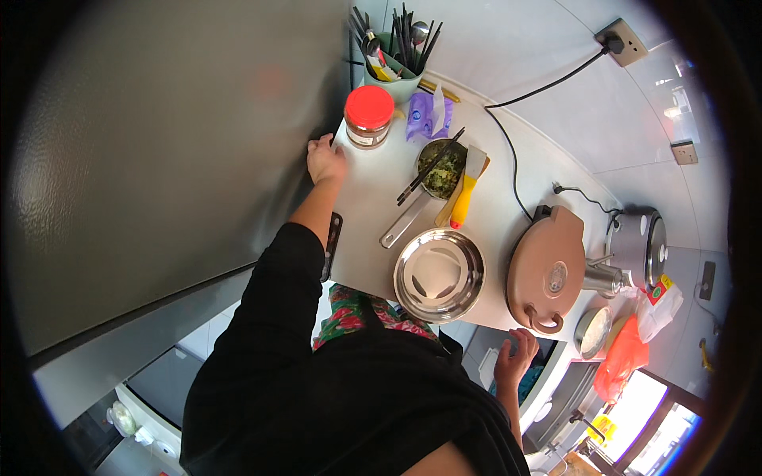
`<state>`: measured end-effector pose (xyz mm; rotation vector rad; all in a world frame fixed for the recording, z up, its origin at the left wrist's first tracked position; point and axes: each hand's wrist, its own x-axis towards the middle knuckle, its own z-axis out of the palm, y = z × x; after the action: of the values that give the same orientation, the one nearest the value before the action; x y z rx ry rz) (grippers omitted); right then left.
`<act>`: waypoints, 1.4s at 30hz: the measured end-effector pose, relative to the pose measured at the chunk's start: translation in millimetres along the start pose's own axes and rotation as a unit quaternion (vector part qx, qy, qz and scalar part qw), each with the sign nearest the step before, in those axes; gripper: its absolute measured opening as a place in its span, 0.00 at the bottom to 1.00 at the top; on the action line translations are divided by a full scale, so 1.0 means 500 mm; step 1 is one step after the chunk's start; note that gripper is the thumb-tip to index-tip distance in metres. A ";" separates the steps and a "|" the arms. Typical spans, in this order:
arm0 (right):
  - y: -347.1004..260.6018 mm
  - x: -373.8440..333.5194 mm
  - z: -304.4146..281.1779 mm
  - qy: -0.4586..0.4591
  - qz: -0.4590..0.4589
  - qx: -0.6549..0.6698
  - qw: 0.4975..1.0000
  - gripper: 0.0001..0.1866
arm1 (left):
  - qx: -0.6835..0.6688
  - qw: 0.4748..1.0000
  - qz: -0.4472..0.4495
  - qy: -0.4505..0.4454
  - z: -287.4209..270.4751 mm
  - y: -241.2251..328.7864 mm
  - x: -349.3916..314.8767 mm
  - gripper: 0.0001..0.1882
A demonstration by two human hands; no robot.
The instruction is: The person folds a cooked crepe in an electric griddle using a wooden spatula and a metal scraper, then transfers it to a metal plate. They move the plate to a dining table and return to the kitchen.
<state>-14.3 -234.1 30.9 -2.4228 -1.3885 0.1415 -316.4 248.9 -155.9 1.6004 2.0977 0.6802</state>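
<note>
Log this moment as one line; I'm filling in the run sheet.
left hand: on counter edge beside red-lidded jar | right hand: at counter front below closed brown electric pan | both hold nothing

White counter [373, 198] with red-lidded jar [369, 117], steel bowl [439, 274], small pan of greens [441, 169], brown electric griddle [546, 268].

Left hand [325, 159] rests on the surface [373, 190] edge beside the jar [369, 117]; right hand [514, 358] hangs below the brown cooker [546, 270].

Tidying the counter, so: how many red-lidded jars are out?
1: the red-lidded jar stands at the counter's far left corner, beside the left hand. Others may be hidden.
</note>
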 end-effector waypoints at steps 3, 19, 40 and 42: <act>-0.013 0.005 0.004 -0.002 -0.007 0.015 1.000 0.12 | -0.012 1.000 -0.001 -0.016 -0.003 0.000 0.012 0.22; -0.028 -0.024 -0.008 -0.001 0.008 0.042 0.999 0.09 | 0.019 0.997 -0.078 0.012 0.019 -0.008 0.034 0.11; 0.090 -0.077 -0.071 -0.126 0.317 0.862 0.376 0.16 | -0.105 0.548 0.744 -0.368 -0.196 0.503 -0.916 0.04; 0.163 -0.127 -0.088 -0.073 0.317 0.863 0.386 0.16 | -0.086 0.519 0.769 -0.363 -0.158 0.524 -1.005 0.03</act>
<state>30.6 -336.8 38.8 -0.7256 0.2462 1.2188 -35.5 -189.4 81.2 2.5925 -0.4016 0.3872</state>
